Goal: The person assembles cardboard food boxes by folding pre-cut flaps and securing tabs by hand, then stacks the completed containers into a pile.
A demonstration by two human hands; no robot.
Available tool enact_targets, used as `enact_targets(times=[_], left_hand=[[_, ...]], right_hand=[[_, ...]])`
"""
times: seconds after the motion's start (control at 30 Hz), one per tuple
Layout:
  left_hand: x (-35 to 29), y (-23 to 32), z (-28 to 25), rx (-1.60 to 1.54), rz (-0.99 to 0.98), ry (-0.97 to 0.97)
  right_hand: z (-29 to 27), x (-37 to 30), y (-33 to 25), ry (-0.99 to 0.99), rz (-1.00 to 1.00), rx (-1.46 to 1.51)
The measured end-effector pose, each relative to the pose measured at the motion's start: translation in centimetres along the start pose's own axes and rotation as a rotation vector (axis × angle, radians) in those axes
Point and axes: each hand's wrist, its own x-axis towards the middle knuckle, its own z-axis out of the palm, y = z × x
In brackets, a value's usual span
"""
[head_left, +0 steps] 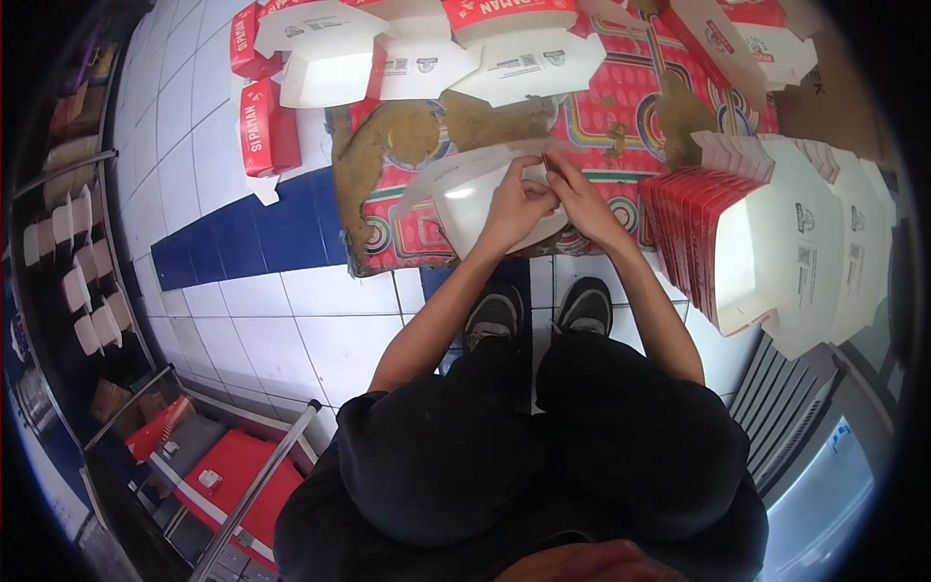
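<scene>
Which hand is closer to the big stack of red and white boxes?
Right. The right hand is left of the stack, with a gap between them; the left hand is farther left, beyond the right one.

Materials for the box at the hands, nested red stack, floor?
Box: probably thin paperboard; white inside, slight sheen where light catches it. Nested red stack: likely printed paperboard; thin flaps, red sides. Floor: looks like glazed ceramic tile; grid joints, soft shine.
</scene>
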Motion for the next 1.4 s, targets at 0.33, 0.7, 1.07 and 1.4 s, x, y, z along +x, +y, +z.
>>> enact_targets(times=[0.33,0.7,1.07,1.4], left_hand=[[-2.6,3.6,-0.1,0.212,0.042,-0.083],[3.1,25.5,-6.1,1.013,0.917,0.258],[6.2,24.2,-9.0,1.224,0.577,0.59],[-5.2,-1.4,-4.7,0.335,0.259,0.42]], right_hand=[[1.1,-2.3,-3.9,0.068,-0.041,0.058],[-2.1,-3.8,-2.3,0.263,0.141,0.025],[-1.9,-10.1,-2.8,0.536,0.036,0.462],[-3.7,-9.3,-15.1,0.535,0.003,-0.073]])
